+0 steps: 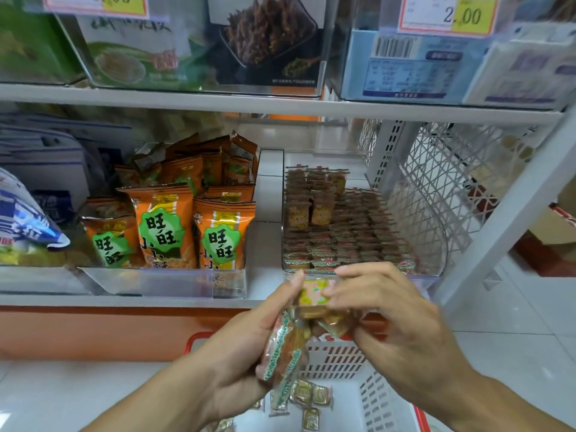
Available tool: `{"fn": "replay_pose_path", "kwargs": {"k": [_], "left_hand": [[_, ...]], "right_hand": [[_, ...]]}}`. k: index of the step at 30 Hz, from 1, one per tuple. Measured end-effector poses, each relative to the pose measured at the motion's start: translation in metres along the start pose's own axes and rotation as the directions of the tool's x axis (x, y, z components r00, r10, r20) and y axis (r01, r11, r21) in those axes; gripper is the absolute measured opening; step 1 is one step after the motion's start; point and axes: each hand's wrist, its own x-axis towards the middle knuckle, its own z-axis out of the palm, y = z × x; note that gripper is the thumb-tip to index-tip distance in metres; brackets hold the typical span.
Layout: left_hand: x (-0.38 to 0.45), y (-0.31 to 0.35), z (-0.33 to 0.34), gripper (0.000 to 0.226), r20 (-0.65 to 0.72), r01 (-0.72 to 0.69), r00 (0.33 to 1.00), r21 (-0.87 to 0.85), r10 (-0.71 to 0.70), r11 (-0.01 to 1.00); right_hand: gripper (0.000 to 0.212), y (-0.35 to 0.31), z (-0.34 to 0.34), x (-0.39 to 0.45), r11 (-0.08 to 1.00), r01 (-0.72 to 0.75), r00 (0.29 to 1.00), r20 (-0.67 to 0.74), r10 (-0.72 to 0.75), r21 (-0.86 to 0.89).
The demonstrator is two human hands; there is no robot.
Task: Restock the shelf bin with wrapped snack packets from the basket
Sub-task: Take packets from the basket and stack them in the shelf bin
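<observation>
Holding packets (314, 307), both hands (389, 322) above basket (367, 397); bin (436, 244) nearly full.

Bright, even indoor light with only soft shadows under the shelf board (280, 106). Around the hands' grip the picture is fairly sharp; above it, price tags (448, 14) blur. Straight lines bow at the edges.

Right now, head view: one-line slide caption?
Both hands hold wrapped snack packets between basket and clear shelf bin.
</observation>
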Motion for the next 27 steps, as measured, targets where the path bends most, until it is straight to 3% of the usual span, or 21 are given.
{"fn": "replay_pose_path", "kwargs": {"k": [1,3,4,5,8,10,12,15,17,20,24,27], "left_hand": [[-0.004,0.001,-0.001,0.040,-0.031,0.030,0.999,-0.109,-0.033,0.994],[-0.010,-0.003,-0.003,0.041,-0.047,0.058,0.997,0.003,-0.058,0.998],[-0.008,-0.001,0.001,0.021,-0.007,0.066,0.998,0.099,-0.065,0.993],[-0.003,0.001,0.007,0.011,-0.031,0.064,0.998,0.162,-0.060,0.985],[0.002,-0.001,0.006,0.023,-0.059,0.057,0.997,0.130,-0.050,0.990],[-0.003,-0.001,0.012,0.029,-0.023,0.027,0.999,0.084,-0.025,0.996],[-0.005,-0.004,0.013,0.030,-0.052,0.003,0.999,0.061,0.000,0.998],[-0.005,-0.010,0.013,0.029,-0.083,-0.048,0.995,0.082,0.055,0.996],[-0.007,-0.013,0.014,0.026,-0.112,-0.090,0.989,0.102,0.102,0.991],[-0.008,-0.018,0.007,0.033,-0.112,-0.147,0.980,0.131,0.162,0.980],[-0.013,-0.012,0.002,0.045,-0.127,-0.193,0.970,0.121,0.208,0.974],[-0.012,-0.007,0.001,0.043,-0.194,-0.216,0.950,0.152,0.243,0.965]], "right_hand": [[0.035,0.000,0.001,0.000,1.000,0.013,1.000,0.013,-0.013,0.009],[0.037,-0.001,0.003,0.001,0.999,-0.008,0.999,0.032,0.007,0.039],[0.042,-0.001,0.004,0.000,0.998,-0.043,0.999,0.034,0.042,0.044],[0.048,0.000,0.004,0.000,0.994,-0.099,0.995,0.030,0.098,0.045],[0.046,-0.002,0.003,0.001,0.917,-0.385,0.923,0.022,0.384,0.103],[0.038,-0.001,0.002,0.002,0.769,-0.596,0.801,0.098,0.591,0.232],[0.032,-0.002,0.004,0.004,0.545,-0.741,0.657,0.258,0.708,0.392],[0.043,-0.003,0.005,0.006,0.135,-0.784,0.485,0.463,0.742,0.606],[0.042,0.000,0.002,0.008,0.002,-0.747,0.466,0.521,0.715,0.664],[0.027,0.001,0.001,0.010,0.007,-0.756,0.482,0.550,0.682,0.654],[0.061,0.007,-0.001,0.010,0.057,-0.762,0.462,0.481,0.745,0.645],[0.049,0.013,-0.008,0.013,0.112,-0.723,0.489,0.391,0.779,0.682]]}}
